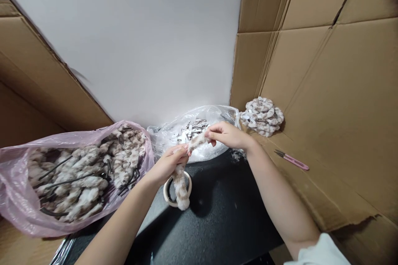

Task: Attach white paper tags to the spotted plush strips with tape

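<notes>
A furry white-and-brown strip (pixel 180 186) is held between my two hands above the black table. My left hand (pixel 174 158) pinches it near its middle, and its lower end hangs down over a roll of cream tape (pixel 167 199). The fingers of my right hand (pixel 225 134) are closed on the strip's upper end, to the right of my left hand. Behind my hands lies a clear plastic bag (pixel 205 112) with small white and dark pieces inside.
A pink plastic bag (pixel 12 174) full of furry strips and dark cords lies at the left. On the right are a stack of furry loops (pixel 263 116) and pink-handled snips (pixel 295 161) on cardboard. Cardboard walls (pixel 336 91) stand at both sides.
</notes>
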Action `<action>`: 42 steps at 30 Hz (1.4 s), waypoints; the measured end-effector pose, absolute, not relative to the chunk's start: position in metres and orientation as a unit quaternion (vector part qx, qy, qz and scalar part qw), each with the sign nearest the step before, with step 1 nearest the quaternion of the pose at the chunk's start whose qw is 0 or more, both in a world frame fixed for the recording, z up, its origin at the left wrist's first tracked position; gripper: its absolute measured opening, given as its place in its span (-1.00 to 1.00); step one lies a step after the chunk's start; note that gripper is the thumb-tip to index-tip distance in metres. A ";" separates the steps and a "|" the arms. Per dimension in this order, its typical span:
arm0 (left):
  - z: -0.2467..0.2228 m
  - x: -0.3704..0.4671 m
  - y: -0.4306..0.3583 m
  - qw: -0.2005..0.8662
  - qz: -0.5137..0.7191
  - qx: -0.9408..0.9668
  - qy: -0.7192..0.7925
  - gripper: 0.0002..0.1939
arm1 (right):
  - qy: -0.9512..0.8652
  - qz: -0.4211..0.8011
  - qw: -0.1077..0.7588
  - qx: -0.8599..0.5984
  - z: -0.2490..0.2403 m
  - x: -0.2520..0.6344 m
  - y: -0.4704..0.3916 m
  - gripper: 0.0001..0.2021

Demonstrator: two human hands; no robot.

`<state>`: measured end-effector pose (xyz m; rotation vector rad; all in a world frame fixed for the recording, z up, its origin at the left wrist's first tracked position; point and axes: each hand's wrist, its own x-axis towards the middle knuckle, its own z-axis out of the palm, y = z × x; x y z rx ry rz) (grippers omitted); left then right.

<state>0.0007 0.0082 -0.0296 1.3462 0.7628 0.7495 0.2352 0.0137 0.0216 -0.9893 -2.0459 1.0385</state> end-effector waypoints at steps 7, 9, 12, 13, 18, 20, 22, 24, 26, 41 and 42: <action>-0.029 0.000 0.009 0.660 0.329 0.581 0.343 -0.68 | -0.730 0.195 0.349 -0.554 0.027 0.279 0.015 -0.70; -0.030 0.000 0.009 0.662 0.329 0.580 0.342 -0.67 | -0.720 0.148 0.265 -0.624 0.025 0.291 0.016 -0.83; -0.030 0.001 0.009 0.664 0.327 0.580 0.340 -0.67 | -0.700 0.147 0.190 -0.672 0.023 0.299 0.016 -0.94; -0.030 0.002 0.009 0.664 0.327 0.580 0.341 -0.66 | -0.698 0.154 0.182 -0.675 0.024 0.299 0.016 -0.94; -0.030 0.002 0.008 0.663 0.325 0.581 0.341 -0.67 | -0.736 0.128 0.271 -0.607 0.032 0.290 0.007 -0.83; -0.030 0.002 0.009 0.663 0.325 0.582 0.342 -0.68 | -0.745 0.113 0.324 -0.572 0.035 0.285 0.004 -0.67; -0.030 0.001 0.009 0.662 0.325 0.582 0.343 -0.68 | -0.745 0.148 0.315 -0.569 0.037 0.283 0.001 -0.64; -0.030 0.001 0.009 0.661 0.325 0.582 0.344 -0.68 | -0.740 0.182 0.282 -0.584 0.038 0.281 0.000 -0.77; -0.030 0.000 0.010 0.660 0.325 0.583 0.345 -0.68 | -0.736 0.179 0.274 -0.592 0.038 0.281 -0.001 -0.84; -0.028 0.006 0.004 0.642 0.294 0.615 0.351 -0.64 | -0.783 0.432 0.212 -0.394 0.018 0.239 0.015 -0.63; -0.028 0.006 0.005 0.640 0.294 0.616 0.352 -0.63 | -0.779 0.420 0.218 -0.411 0.020 0.249 0.016 -0.64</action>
